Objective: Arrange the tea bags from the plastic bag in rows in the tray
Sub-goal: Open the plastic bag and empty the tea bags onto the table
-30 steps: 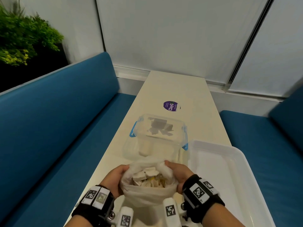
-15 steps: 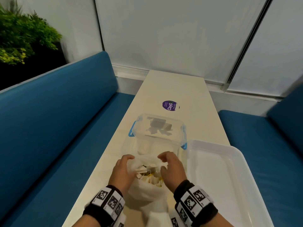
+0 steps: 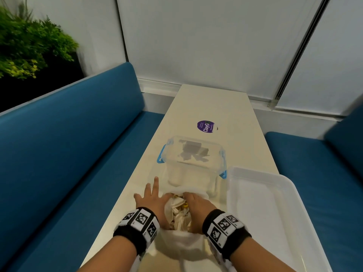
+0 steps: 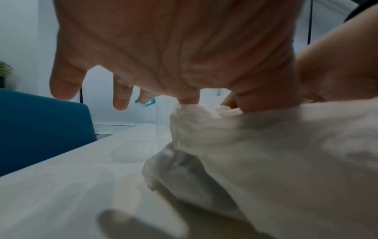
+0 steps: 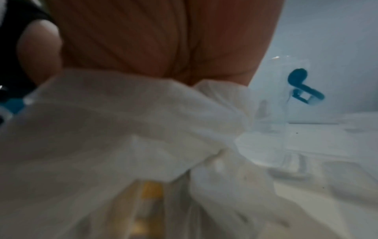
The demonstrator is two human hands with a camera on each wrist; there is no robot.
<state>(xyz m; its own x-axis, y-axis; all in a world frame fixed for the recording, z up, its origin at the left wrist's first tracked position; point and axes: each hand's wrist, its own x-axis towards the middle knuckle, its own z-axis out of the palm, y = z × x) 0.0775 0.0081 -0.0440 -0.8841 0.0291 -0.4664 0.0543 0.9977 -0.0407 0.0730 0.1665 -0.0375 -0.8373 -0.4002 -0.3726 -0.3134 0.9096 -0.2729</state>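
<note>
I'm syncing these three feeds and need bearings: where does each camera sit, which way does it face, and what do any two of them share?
Head: worn on the head, facing forward and down the table; shows both forearms, left hand, right hand, the plastic bag and the tray.
Left wrist: sits low behind the left hand, looking along its spread fingers at the bag's rim.
Right wrist: sits low behind the right hand, whose fingers are hidden in the bag.
Shared: all three show the bag and the clear box with blue clips.
</note>
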